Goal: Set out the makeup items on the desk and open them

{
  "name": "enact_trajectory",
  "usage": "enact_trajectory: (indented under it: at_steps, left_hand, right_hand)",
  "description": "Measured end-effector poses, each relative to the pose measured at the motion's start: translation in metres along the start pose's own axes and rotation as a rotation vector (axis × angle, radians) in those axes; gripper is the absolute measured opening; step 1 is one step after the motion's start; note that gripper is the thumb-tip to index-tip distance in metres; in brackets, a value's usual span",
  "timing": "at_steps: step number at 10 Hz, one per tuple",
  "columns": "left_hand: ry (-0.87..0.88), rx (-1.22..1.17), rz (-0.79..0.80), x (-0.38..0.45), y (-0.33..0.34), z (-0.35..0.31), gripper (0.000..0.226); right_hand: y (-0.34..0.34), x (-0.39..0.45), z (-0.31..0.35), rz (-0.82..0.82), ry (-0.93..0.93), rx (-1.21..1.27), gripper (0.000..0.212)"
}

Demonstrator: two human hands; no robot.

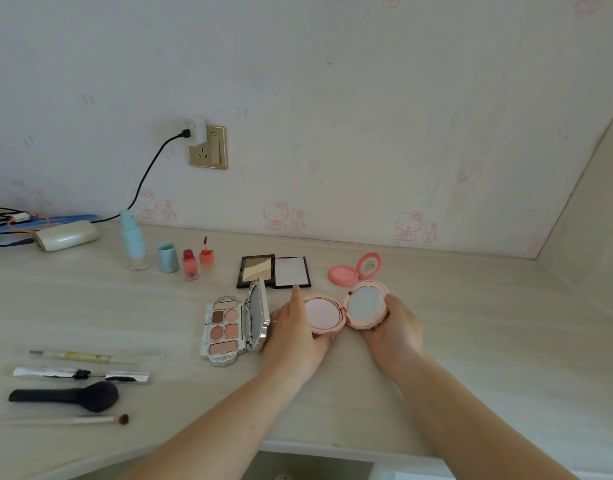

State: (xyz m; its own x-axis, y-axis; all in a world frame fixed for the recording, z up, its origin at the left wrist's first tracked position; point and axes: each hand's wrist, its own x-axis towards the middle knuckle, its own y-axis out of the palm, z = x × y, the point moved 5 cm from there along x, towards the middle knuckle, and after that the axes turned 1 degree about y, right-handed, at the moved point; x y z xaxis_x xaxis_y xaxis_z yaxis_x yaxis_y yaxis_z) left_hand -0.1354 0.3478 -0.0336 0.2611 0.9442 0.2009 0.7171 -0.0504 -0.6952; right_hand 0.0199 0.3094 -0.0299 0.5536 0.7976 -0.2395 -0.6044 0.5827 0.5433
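- At the far left edge, some dark and blue cables [7,221] lie on the desk [471,358], and beside them is a cream-coloured case [67,235].
- In the front left, four tools lie in a column: a thin pencil [80,356], an opened mascara [81,373] with its wand out, a big black brush [69,396] and a small brush [86,420].
- Behind them, near the wall, a pale blue bottle [133,242] stands upright, and its blue cap [168,257] stands just beside it.
- Next come a red lip tint bottle [190,265] and its applicator cap [206,254], both upright, side by side.
- On the wall above, a white charger [195,130] sits in the gold socket [208,147], with a black cord hanging down.
- The eyeshadow palette [225,329] lies open, its mirror lid raised on the right side.
- Behind it, the black powder compact [274,271] lies open and flat.
- The left hand [294,337] holds the base of the pink round compact [345,311]; the index finger is stretched along the rim and the other fingers curl under it.
- This compact is open, with the pale powder half on the left and the mirror lid on the right, low over the desk in the middle.
- The right hand [395,327] grips the mirror lid from the right, the thumb on its edge.
- Behind, a small coral blush [355,270] stands open, lid upright.
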Motion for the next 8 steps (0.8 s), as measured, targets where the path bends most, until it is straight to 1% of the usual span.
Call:
enact_trajectory:
  at_steps: [1, 2, 3, 4, 5, 6, 7, 8]
  left_hand:
    - [-0.023, 0.019, -0.037, 0.002, 0.0, 0.002, 0.098]
    - [-0.014, 0.047, -0.034, 0.003, 0.002, 0.002, 0.093]
    - [-0.047, 0.045, -0.026, 0.002, 0.002, 0.003, 0.096]
    - [-0.07, 0.001, -0.057, 0.001, 0.0, 0.004, 0.104]
    - [-0.055, -0.068, -0.08, 0.0, -0.001, 0.004, 0.106]
    - [-0.01, -0.123, -0.108, -0.001, -0.005, 0.002, 0.1]
    - [0.03, -0.166, -0.109, -0.007, -0.01, -0.004, 0.094]
    - [0.13, -0.203, -0.077, -0.022, -0.017, -0.014, 0.087]
  right_hand:
    - [0.001, 0.013, -0.007, 0.084, 0.092, 0.04, 0.024]
    - [-0.001, 0.018, -0.008, 0.079, 0.085, -0.054, 0.024]
    - [-0.001, 0.017, -0.008, 0.081, 0.089, -0.05, 0.022]
    - [-0.003, 0.017, -0.008, 0.092, 0.099, -0.024, 0.019]
    - [-0.002, 0.016, -0.008, 0.111, 0.114, 0.021, 0.017]
    - [-0.001, 0.013, -0.008, 0.12, 0.087, -0.007, 0.026]
    - [-0.003, 0.002, -0.003, 0.114, 0.034, -0.098, 0.037]
    - [-0.017, -0.015, 0.005, 0.011, -0.064, -0.28, 0.037]
